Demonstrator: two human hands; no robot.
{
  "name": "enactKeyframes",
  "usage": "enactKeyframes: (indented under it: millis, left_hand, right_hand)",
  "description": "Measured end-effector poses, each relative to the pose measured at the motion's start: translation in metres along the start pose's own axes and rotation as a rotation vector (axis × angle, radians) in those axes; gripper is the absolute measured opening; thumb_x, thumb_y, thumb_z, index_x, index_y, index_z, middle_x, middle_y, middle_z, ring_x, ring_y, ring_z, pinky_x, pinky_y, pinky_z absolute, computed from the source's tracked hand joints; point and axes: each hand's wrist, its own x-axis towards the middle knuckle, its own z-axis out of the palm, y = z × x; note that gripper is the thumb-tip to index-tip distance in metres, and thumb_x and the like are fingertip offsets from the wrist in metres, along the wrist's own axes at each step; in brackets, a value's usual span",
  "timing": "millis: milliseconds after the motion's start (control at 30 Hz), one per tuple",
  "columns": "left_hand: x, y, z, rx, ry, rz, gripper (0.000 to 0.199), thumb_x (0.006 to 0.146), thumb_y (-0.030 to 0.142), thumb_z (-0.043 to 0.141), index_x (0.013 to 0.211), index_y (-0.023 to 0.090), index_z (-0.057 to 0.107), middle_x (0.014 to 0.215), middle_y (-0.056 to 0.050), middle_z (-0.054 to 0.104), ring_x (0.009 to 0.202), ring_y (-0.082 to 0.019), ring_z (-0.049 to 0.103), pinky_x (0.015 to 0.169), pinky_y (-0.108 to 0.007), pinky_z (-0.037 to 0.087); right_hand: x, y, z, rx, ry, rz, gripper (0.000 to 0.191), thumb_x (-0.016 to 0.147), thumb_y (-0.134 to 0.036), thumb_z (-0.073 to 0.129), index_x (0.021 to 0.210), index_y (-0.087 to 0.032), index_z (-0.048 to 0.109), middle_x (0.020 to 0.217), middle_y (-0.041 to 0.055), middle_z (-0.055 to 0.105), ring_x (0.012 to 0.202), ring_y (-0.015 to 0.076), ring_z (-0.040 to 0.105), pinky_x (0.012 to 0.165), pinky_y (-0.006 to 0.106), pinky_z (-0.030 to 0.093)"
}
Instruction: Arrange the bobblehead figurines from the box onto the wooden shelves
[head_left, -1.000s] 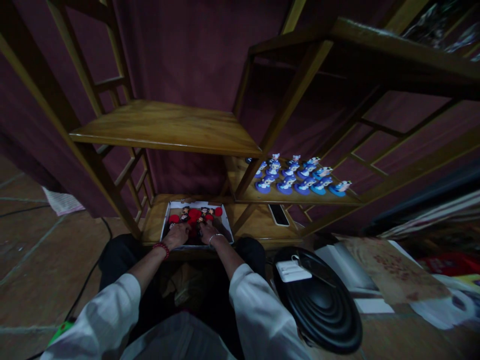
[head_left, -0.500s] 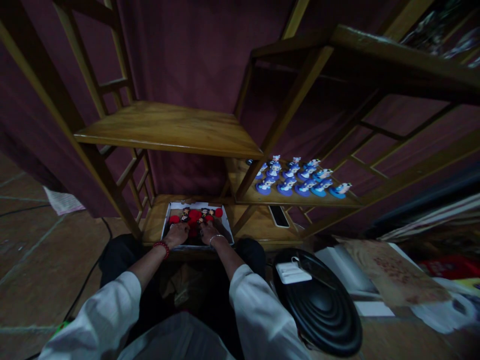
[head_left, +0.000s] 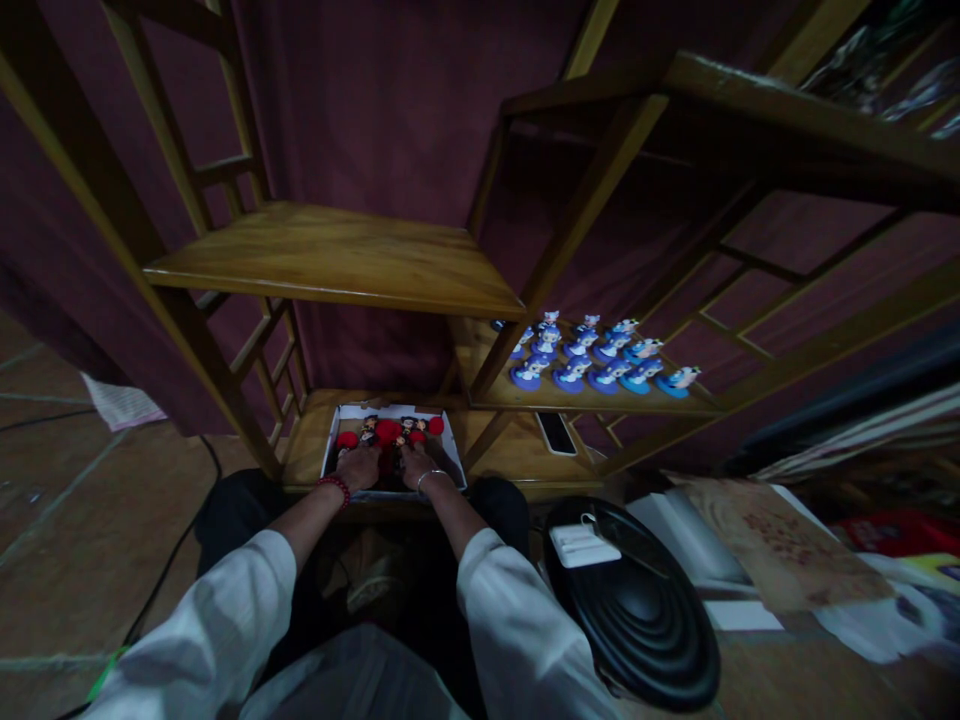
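A shallow white box (head_left: 454,452) sits on the low wooden shelf (head_left: 306,440), holding several small figures (head_left: 409,428) with red round bases. Inside its left part, my left hand (head_left: 359,467), with a red bead bracelet, reaches in among the figures. My right hand (head_left: 417,464), with a silver bangle, is in the middle of the box beside it, fingers toward the figures. The fingertips of both hands are small and dark, and whether they grip a figure cannot be made out.
Several blue and purple figures (head_left: 574,372) stand in rows on the shelf to the right. Below them lies a phone (head_left: 556,433). A round black ridged object (head_left: 645,610) carries a white case (head_left: 585,545). A wooden shelf (head_left: 337,255) overhangs the box.
My left hand has shifted slightly to the right inside the box, and its forearm has moved with it. My right hand is almost unchanged.
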Motion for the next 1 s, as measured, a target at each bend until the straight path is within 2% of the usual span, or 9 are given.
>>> enactKeyframes:
  millis: [267,567,767,900,1000]
  left_hand:
    - [-0.005,0.005,-0.004,0.036,-0.005,-0.009,0.039,0.077,0.009,0.037,0.110,0.016,0.056,0.122,-0.018,0.049,0.100,-0.027,0.058,0.081,-0.040,0.045]
    - [-0.003,0.002,-0.002,0.031,-0.022,0.005,0.034,0.073,0.007,0.040,0.100,0.011,0.061,0.116,-0.020,0.051,0.099,-0.027,0.058,0.081,-0.038,0.045]
    - [-0.001,0.000,0.001,0.012,-0.012,0.017,0.035,0.076,0.013,0.042,0.108,0.012,0.057,0.118,-0.017,0.053,0.103,-0.024,0.056,0.085,-0.034,0.044]
    - [-0.005,-0.004,-0.006,0.012,-0.006,0.021,0.034,0.080,0.021,0.043,0.111,0.018,0.056,0.112,-0.011,0.059,0.106,-0.021,0.055,0.088,-0.032,0.043]
    - [-0.012,-0.009,-0.016,0.036,0.013,-0.031,0.033,0.081,0.019,0.040,0.109,0.016,0.057,0.110,-0.015,0.060,0.100,-0.023,0.059,0.083,-0.034,0.045]
  right_hand:
    - [0.002,0.002,0.003,0.023,0.019,-0.033,0.052,0.076,-0.017,0.054,0.126,-0.012,0.040,0.116,0.0167,0.052,0.123,0.0256,0.039,0.094,0.034,0.037]
    - [0.005,0.003,0.005,0.053,0.023,0.011,0.054,0.075,-0.016,0.055,0.127,-0.016,0.038,0.120,0.0145,0.046,0.119,0.0230,0.043,0.093,0.032,0.037]
    - [0.006,0.005,0.007,0.072,0.028,0.047,0.052,0.077,-0.019,0.054,0.127,-0.019,0.039,0.125,0.0141,0.041,0.112,0.0221,0.050,0.092,0.031,0.038]
    - [0.008,0.007,0.008,0.086,0.032,0.047,0.053,0.076,-0.016,0.054,0.127,-0.021,0.039,0.123,0.0126,0.044,0.114,0.0221,0.048,0.091,0.030,0.038]
    - [0.010,0.008,0.008,0.092,0.032,0.046,0.055,0.077,-0.017,0.054,0.129,-0.020,0.037,0.123,0.0138,0.044,0.115,0.0227,0.048,0.092,0.032,0.038]
